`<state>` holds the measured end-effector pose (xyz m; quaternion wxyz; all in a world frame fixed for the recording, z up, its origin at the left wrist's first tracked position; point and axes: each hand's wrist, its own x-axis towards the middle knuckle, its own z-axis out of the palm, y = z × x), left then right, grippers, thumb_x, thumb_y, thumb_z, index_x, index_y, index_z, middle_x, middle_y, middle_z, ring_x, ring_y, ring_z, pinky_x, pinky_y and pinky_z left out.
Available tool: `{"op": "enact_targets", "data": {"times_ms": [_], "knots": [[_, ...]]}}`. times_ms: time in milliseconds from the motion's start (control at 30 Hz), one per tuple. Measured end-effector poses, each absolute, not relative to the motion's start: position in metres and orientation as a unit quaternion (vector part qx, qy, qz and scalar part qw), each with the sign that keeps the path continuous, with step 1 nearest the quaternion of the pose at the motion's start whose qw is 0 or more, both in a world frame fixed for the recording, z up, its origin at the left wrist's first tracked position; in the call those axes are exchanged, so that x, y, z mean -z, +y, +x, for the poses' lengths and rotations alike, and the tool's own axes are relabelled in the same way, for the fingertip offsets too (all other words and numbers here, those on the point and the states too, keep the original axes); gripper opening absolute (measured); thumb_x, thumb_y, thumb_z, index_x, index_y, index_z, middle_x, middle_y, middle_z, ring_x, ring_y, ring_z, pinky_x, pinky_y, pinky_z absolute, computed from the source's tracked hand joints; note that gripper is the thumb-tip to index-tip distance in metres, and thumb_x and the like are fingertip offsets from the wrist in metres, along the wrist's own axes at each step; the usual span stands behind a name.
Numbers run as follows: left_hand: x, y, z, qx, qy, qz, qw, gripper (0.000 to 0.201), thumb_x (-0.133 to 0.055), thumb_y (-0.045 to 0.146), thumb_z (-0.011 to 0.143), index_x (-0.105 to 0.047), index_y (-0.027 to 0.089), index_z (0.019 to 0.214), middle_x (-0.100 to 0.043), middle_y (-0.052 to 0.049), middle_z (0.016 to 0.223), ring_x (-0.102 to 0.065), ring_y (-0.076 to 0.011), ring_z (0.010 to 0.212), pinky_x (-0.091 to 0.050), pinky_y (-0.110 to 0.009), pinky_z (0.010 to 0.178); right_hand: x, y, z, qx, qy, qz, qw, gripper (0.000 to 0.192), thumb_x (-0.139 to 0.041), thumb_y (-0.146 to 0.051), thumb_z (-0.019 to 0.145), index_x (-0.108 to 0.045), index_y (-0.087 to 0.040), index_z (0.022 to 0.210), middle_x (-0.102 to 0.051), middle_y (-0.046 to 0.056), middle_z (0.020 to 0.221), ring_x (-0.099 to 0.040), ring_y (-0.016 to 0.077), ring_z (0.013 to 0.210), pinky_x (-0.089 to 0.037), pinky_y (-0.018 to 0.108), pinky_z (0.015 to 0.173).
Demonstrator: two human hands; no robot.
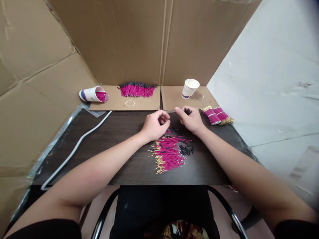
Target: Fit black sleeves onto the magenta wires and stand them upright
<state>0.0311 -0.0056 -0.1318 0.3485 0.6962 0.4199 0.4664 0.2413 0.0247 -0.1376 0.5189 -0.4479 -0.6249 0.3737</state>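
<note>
My left hand [155, 126] is over the far end of a pile of short magenta wires [170, 156], its fingers curled and the thumb near the index finger. Whatever it may hold is hidden. My right hand [193, 122] is closed around several small black sleeves [188, 111], which show in the curl of its fingers. The piled wires have gold ends on the left and silvery tips on the right. Loose black sleeves [185, 149] lie at the pile's right side, nearer to me than my right hand.
Black-tipped magenta wires [138, 90] lie on a cardboard strip [104, 105] at the back. A tipped paper cup [89, 94] holds more wires; another cup [190, 88] stands upright. Banded wire bundles [217, 116] lie right. A white cable [79, 142] crosses the left side.
</note>
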Motion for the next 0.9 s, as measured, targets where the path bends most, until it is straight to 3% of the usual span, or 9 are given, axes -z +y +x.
{"op": "enact_targets", "data": {"times_ms": [200, 333, 433, 633, 900], "knots": [[0.133, -0.005, 0.03, -0.469, 0.417, 0.694, 0.354, 0.008, -0.077, 0.015, 0.089, -0.073, 0.018, 0.096, -0.077, -0.004, 0.088, -0.064, -0.0148, 0.073, -0.053, -0.03, 0.073, 0.126, 0.017, 0.24, -0.51, -0.563, -0.411, 0.505, 0.068, -0.104, -0.064, 0.077, -0.047, -0.027, 0.07, -0.041, -0.008, 0.054, -0.032, 0.0102, 0.045, -0.024, 0.029, 0.043], [0.132, -0.004, 0.03, -0.476, 0.417, 0.686, 0.359, 0.011, -0.078, 0.016, 0.09, -0.074, 0.017, 0.1, -0.077, -0.004, 0.089, -0.065, -0.0149, 0.074, -0.053, -0.03, 0.072, 0.114, 0.009, 0.241, -0.54, -0.578, -0.409, 0.455, 0.052, -0.106, -0.049, 0.073, -0.07, -0.023, 0.101, -0.058, -0.006, 0.067, -0.043, 0.0112, 0.047, -0.032, 0.029, 0.043], [0.129, -0.004, 0.03, -0.495, 0.415, 0.666, 0.373, 0.013, -0.078, 0.017, 0.092, -0.074, 0.017, 0.104, -0.078, -0.006, 0.092, -0.068, -0.0155, 0.078, -0.053, -0.029, 0.071, 0.111, 0.003, 0.241, -0.551, -0.606, -0.4, 0.411, 0.051, -0.098, -0.044, 0.081, -0.074, -0.019, 0.119, -0.07, 0.0, 0.079, -0.051, 0.0128, 0.052, -0.039, 0.029, 0.046], [0.122, -0.006, 0.032, -0.519, 0.384, 0.636, 0.422, 0.019, -0.079, 0.02, 0.095, -0.075, 0.018, 0.113, -0.077, -0.007, 0.095, -0.071, -0.0163, 0.079, -0.055, -0.029, 0.07, 0.109, -0.007, 0.233, -0.564, -0.652, -0.352, 0.365, 0.027, -0.081, -0.043, 0.096, -0.075, -0.019, 0.107, -0.074, 0.006, 0.092, -0.057, 0.0156, 0.069, -0.047, 0.027, 0.055], [0.127, -0.004, 0.031, -0.514, 0.368, 0.62, 0.465, 0.018, -0.082, 0.02, 0.092, -0.08, 0.014, 0.109, -0.08, -0.009, 0.093, -0.069, -0.0148, 0.073, -0.057, -0.031, 0.071, 0.109, -0.011, 0.233, -0.56, -0.662, -0.344, 0.361, 0.024, -0.079, -0.035, 0.096, -0.072, -0.02, 0.112, -0.063, 0.0, 0.081, -0.053, 0.016, 0.068, -0.05, 0.028, 0.058]]}}
